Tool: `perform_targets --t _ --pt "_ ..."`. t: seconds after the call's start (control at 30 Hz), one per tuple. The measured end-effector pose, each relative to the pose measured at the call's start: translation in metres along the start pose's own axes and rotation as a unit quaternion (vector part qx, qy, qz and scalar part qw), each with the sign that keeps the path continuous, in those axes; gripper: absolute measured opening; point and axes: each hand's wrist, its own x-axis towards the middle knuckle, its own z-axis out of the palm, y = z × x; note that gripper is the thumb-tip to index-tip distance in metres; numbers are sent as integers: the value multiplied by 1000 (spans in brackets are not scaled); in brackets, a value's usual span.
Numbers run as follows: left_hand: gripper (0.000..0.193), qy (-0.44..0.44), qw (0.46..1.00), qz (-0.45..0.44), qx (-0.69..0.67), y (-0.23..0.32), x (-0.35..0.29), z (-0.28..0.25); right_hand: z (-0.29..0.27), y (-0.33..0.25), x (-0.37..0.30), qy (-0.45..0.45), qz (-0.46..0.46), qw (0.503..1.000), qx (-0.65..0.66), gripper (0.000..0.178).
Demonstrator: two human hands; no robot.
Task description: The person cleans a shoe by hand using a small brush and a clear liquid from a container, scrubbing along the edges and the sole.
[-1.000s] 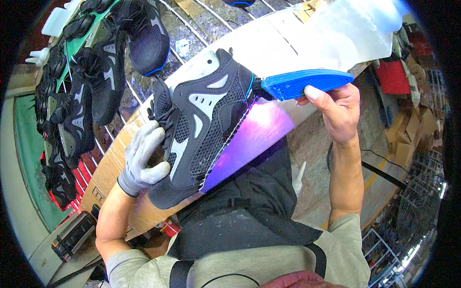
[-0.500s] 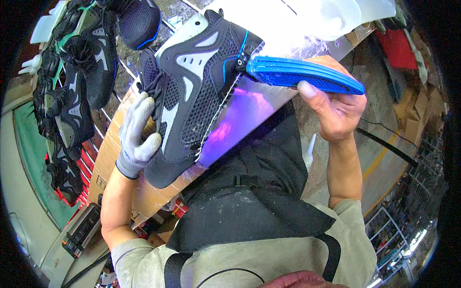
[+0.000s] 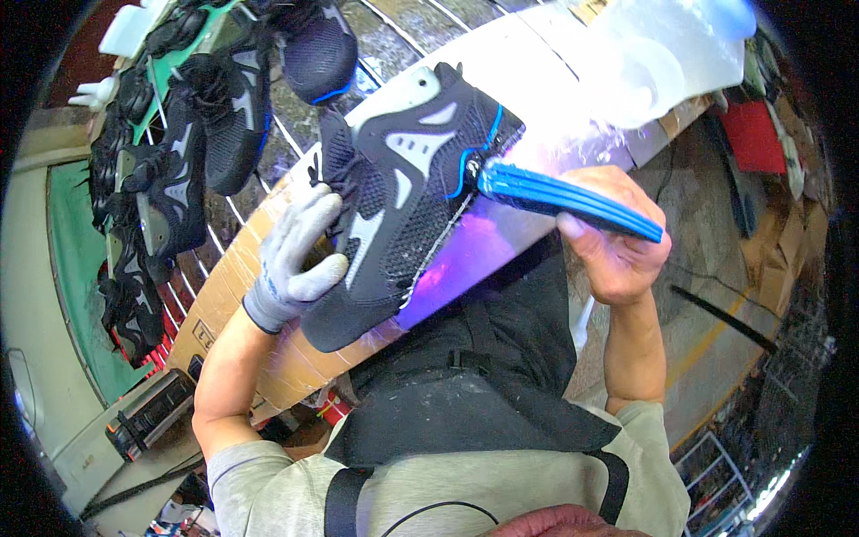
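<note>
A black and grey shoe upper (image 3: 407,210) lies on its side on a pale shoe last, whose holed top (image 3: 421,83) shows at the opening. White stitching runs along its lower edge. My left hand (image 3: 300,255), in a grey glove, grips it by the laces and toe, fingers and thumb against it. Bare, my right hand (image 3: 617,237) is closed round the ridged blue handle of what look like pliers (image 3: 573,204). Their small dark head, with a round pivot, meets the upper's edge near the heel. The jaws themselves cannot be made out.
Beneath the shoe is cardboard (image 3: 295,358) on a slatted rack. Several similar black shoes (image 3: 192,170) hang or stand at the left. A translucent plastic container (image 3: 662,67) stands at the far right. My dark apron (image 3: 474,394) borders the near edge.
The shoe and my left hand sit lower and farther right in the picture, as does the background on the left. The pliers' handle tilts more steeply down to the right and looks narrower.
</note>
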Motion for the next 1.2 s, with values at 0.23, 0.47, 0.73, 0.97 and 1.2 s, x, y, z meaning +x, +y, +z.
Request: perform_targets --t 0.23,0.47,0.73,0.97,1.2 --pt "47 -6 1000 7 6 2 3 -3 -14 0 23 -91 -13 996 -10 24" --pt "50 -10 1000 1 14 3 0 -1 -21 2 28 -125 -6 992 14 28" --pt "50 7 1000 17 17 9 4 -1 -19 4 6 -93 4 995 46 22" --pt "52 55 995 47 69 1 -4 12 44 -8 -40 223 240 904 274 13" --pt "71 72 993 62 69 0 -2 18 94 -29 -70 290 242 858 348 19"
